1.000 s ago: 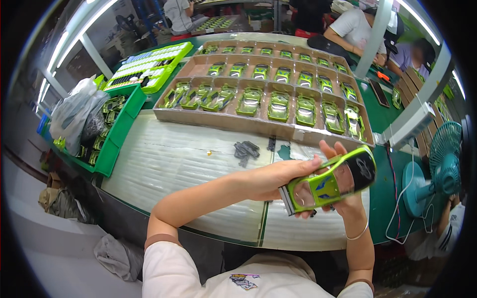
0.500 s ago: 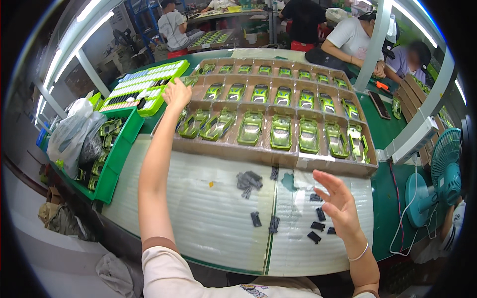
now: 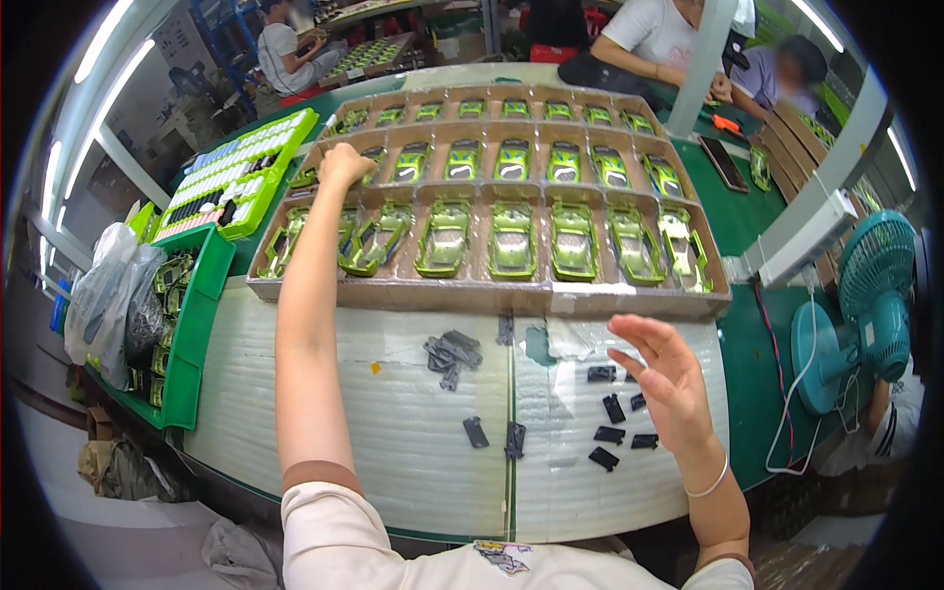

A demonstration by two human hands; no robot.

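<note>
My left hand point(image 3: 344, 165) reaches across to the left end of the middle row of a cardboard tray point(image 3: 442, 293). Its fingers are curled down against a green toy car body point(image 3: 373, 157), and the fingertips are partly hidden behind the hand. Rows of similar green car bodies point(image 3: 512, 239) fill the tray's compartments, the nearest row being larger, hollow-looking shells. Over the right side of the white mat, my right hand point(image 3: 669, 379) hovers with fingers apart, holding nothing. Small black plastic parts point(image 3: 610, 434) lie beside and below it.
A pile of dark grey parts point(image 3: 452, 356) lies mid-mat point(image 3: 413, 472). Left stand a green bin point(image 3: 202, 334) of car bodies and a lime tray point(image 3: 236, 231). Right are a phone point(image 3: 724, 163), a metal post point(image 3: 787, 236) and a teal fan point(image 3: 875, 295). People sit beyond the table.
My left hand has shifted right along the tray, from its far-left edge to the car body in the middle row. My right hand stays open over the mat. The view has shifted slightly.
</note>
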